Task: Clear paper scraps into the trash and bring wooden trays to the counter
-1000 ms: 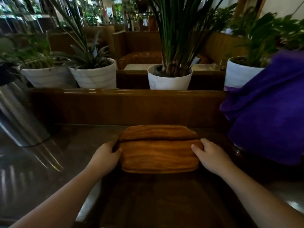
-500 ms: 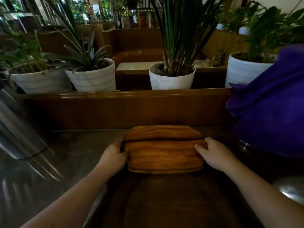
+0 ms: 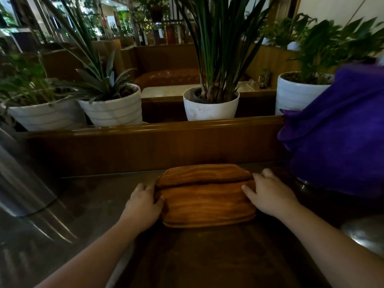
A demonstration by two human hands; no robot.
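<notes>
Dim counter (image 3: 87, 204) under potted plants (image 3: 211, 100). My left hand (image 3: 143, 206) gripping left end of stacked wooden trays (image 3: 207, 202), centred near back ledge; right hand (image 3: 270, 196) clasping right end, purple cloth (image 3: 340, 138) beside. Setting down level, releasing both sides together.

The wooden trays (image 3: 205, 196) sit as a small stack directly between the two hands, lying flat on the dark table (image 3: 99, 196). They are orange-brown with wavy grain lines and rounded corners. Two layers are plain: the upper tray is set back toward the far side, away from the hands, so the lower one shows a broad front band. The left hand (image 3: 141, 206) presses the stack's left end and the right hand (image 3: 268, 194) rests on its right end.
</notes>
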